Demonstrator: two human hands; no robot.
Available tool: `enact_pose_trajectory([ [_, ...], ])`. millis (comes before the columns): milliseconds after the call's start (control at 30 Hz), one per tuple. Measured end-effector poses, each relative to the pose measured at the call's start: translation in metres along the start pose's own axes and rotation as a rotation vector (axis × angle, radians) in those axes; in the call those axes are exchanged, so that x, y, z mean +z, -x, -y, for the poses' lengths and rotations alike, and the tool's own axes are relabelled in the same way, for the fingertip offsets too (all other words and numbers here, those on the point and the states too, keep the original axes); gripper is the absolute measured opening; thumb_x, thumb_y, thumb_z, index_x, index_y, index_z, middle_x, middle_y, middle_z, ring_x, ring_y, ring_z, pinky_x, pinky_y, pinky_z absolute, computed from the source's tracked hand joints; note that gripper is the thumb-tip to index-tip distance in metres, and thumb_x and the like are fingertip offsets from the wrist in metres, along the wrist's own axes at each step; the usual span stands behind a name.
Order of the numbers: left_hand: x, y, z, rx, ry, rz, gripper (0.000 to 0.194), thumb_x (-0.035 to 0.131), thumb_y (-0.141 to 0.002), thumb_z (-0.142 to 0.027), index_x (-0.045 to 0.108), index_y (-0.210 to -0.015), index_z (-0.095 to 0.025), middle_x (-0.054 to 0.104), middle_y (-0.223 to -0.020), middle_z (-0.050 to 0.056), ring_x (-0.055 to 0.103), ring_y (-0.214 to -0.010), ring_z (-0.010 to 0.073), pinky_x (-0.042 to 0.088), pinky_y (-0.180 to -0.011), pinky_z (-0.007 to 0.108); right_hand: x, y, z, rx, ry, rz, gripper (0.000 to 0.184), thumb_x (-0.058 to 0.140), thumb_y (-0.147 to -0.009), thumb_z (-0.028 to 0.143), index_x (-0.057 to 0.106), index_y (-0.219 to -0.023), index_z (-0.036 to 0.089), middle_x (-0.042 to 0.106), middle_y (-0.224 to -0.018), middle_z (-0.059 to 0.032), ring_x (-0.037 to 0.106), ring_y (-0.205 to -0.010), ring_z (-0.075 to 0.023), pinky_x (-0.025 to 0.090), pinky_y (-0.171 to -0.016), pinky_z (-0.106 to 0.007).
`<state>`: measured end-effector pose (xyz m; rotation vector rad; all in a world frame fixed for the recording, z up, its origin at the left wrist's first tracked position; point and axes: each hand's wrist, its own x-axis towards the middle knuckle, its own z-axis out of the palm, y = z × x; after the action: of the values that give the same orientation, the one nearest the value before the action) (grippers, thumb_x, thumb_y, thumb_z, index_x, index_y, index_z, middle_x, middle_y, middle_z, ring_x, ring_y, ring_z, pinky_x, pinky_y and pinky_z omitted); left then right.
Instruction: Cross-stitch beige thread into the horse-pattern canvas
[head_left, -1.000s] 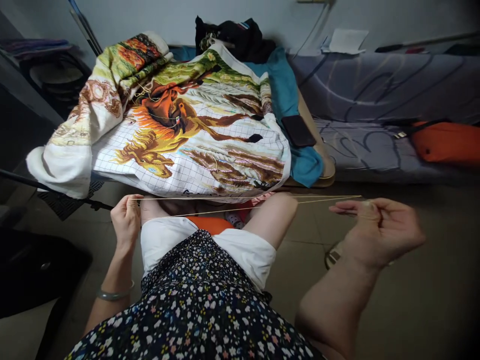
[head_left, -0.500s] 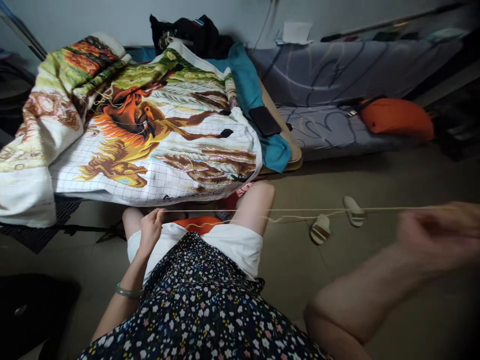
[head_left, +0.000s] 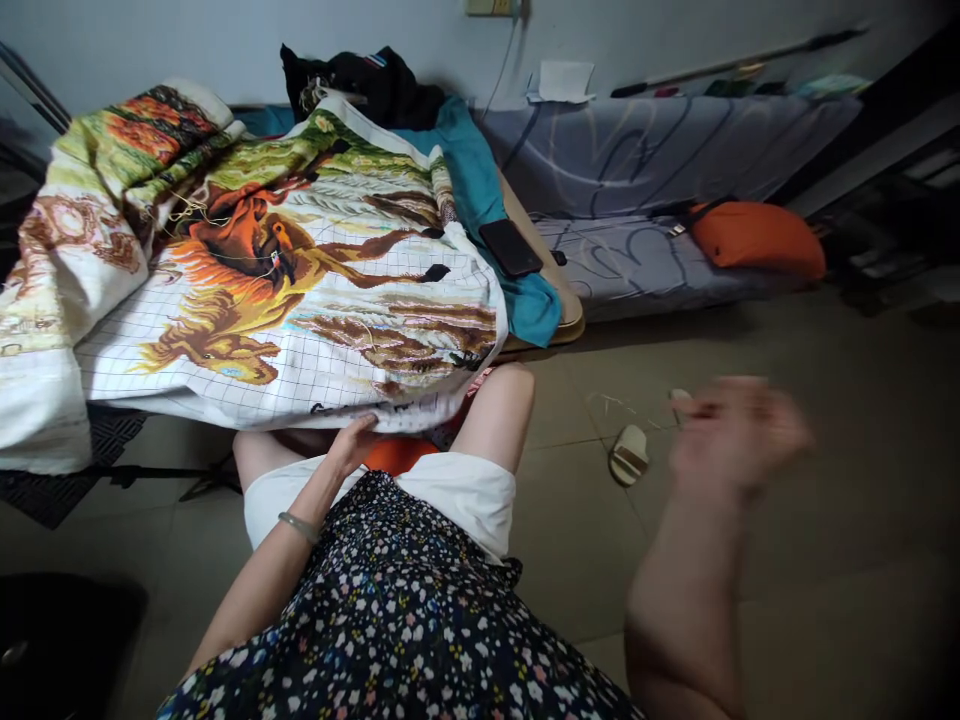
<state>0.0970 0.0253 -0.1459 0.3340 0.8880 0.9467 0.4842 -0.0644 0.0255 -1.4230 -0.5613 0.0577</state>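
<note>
R hand (head_left: 739, 430) is blurred, fingers curled in; can't tell if they grip the thin pale thread (head_left: 616, 402), which shows loose & wavy just L of them, w/ floor (head_left: 555, 560) behind. L hand (head_left: 352, 447) touches near edge of the stitched cloth (head_left: 330, 275), thumb at the hem, other fingers out of sight, so can't tell whether they pinch it. Bangle (head_left: 298, 527) on that wrist. Cloth lies spread in front of the knees, horse pic on it turned sideways, L end bunched in folds. Blk phone (head_left: 510, 247) sits on teal fabric (head_left: 540, 315) just R of it. Slipper (head_left: 628, 455) on floor btwn cloth & R hand. Farther off, orange bag (head_left: 757, 240) on grey couch (head_left: 592, 170).
</note>
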Motion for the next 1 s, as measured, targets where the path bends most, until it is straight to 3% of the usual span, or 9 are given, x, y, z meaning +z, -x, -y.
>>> enact_pose_trajectory([
  [67, 0.002, 0.025, 0.002, -0.087, -0.018, 0.091, 0.014, 0.070, -0.061, -0.021, 0.060, -0.065, -0.012, 0.062, -0.067, 0.004, 0.059, -0.074, 0.0167, 0.047, -0.079, 0.033, 0.028, 0.035, -0.023, 0.295, -0.061, 0.220, 0.041, 0.072, -0.056, 0.050, 0.054, -0.064, 0.014, 0.045, -0.048, 0.0057, 0.044, -0.039, -0.0072, 0.044, -0.043, -0.025],
  [200, 0.004, 0.079, 0.003, -0.166, -0.052, 0.194, 0.022, 0.062, -0.071, -0.028, 0.065, -0.085, -0.012, 0.068, -0.087, 0.010, 0.062, -0.085, 0.0228, 0.049, -0.078, 0.038, 0.059, 0.097, -0.058, 0.534, -0.076, 0.464, 0.049, 0.066, -0.061, 0.058, 0.062, -0.074, 0.011, 0.048, -0.051, 0.0055, 0.044, -0.041, -0.0056, 0.039, -0.043, -0.021],
  [433, 0.016, 0.108, 0.000, -0.209, -0.047, 0.204, 0.030, 0.055, -0.077, -0.036, 0.063, -0.098, -0.015, 0.067, -0.100, 0.011, 0.062, -0.093, 0.0247, 0.048, -0.080, 0.038, 0.047, 0.138, -0.053, 0.749, -0.138, 0.798, 0.052, 0.055, -0.069, 0.067, 0.066, -0.078, 0.017, 0.066, -0.067, -0.0043, 0.061, -0.068, -0.0183, 0.048, -0.060, -0.028],
  [567, 0.015, 0.116, 0.004, -0.195, -0.432, 0.185, 0.038, 0.052, -0.077, -0.049, 0.066, -0.087, -0.015, 0.068, -0.090, 0.012, 0.064, -0.083, 0.0255, 0.046, -0.080, 0.039, 0.045, 0.146, -0.037, 0.773, -0.190, 0.954, 0.040, 0.071, -0.063, 0.051, 0.069, -0.080, 0.015, 0.069, -0.078, -0.0072, 0.063, -0.077, -0.0222, 0.050, -0.066, -0.031],
  [633, 0.014, 0.123, 0.004, 0.000, -0.824, 0.247, 0.032, 0.056, -0.075, -0.047, 0.067, -0.080, -0.018, 0.068, -0.085, 0.010, 0.062, -0.081, 0.0256, 0.046, -0.080, 0.040, 0.047, 0.149, -0.034, 0.790, -0.164, 0.974, 0.038, 0.076, -0.059, 0.042, 0.069, -0.083, 0.013, 0.070, -0.082, -0.0081, 0.063, -0.079, -0.0226, 0.050, -0.068, -0.031],
  [700, 0.013, 0.125, 0.002, 0.361, -1.176, 0.296, 0.023, 0.061, -0.073, -0.042, 0.067, -0.080, -0.021, 0.068, -0.090, 0.010, 0.060, -0.091, 0.0267, 0.043, -0.086, 0.042, 0.048, 0.151, -0.033, 0.836, -0.175, 0.948, 0.039, 0.077, -0.059, 0.040, 0.069, -0.085, 0.012, 0.070, -0.084, -0.0087, 0.064, -0.079, -0.0224, 0.051, -0.069, -0.032],
  [800, 0.015, 0.109, 0.001, 0.865, -1.533, 0.368, 0.031, 0.065, -0.070, -0.039, 0.065, -0.098, -0.026, 0.059, -0.119, 0.010, 0.042, -0.121, 0.0300, 0.021, -0.105, 0.050, 0.047, 0.155, -0.031, 0.930, -0.226, 0.877, 0.039, 0.078, -0.056, 0.039, 0.069, -0.083, 0.012, 0.070, -0.085, -0.0096, 0.064, -0.076, -0.0220, 0.052, -0.067, -0.032],
  [867, 0.018, 0.088, 0.003, 1.028, -1.714, 0.365, 0.044, 0.065, -0.071, -0.036, 0.058, -0.113, -0.028, 0.050, -0.131, 0.011, 0.031, -0.130, 0.0312, 0.005, -0.106, 0.056, 0.046, 0.156, -0.029, 0.978, -0.249, 0.851, 0.036, 0.079, -0.055, 0.036, 0.069, -0.081, 0.012, 0.070, -0.083, -0.0093, 0.064, -0.072, -0.0205, 0.052, -0.065, -0.030],
  [1000, 0.027, 0.044, 0.006, 1.149, -1.785, 0.344, 0.044, 0.056, -0.078, -0.019, 0.054, -0.119, -0.033, 0.050, -0.131, 0.010, 0.032, -0.130, 0.0265, -0.007, -0.106, 0.054, 0.041, 0.159, -0.027, 1.002, -0.233, 0.897, 0.029, 0.078, -0.057, 0.034, 0.067, -0.072, 0.012, 0.066, -0.061, -0.0039, 0.056, -0.051, -0.0122, 0.046, -0.048, -0.023],
])
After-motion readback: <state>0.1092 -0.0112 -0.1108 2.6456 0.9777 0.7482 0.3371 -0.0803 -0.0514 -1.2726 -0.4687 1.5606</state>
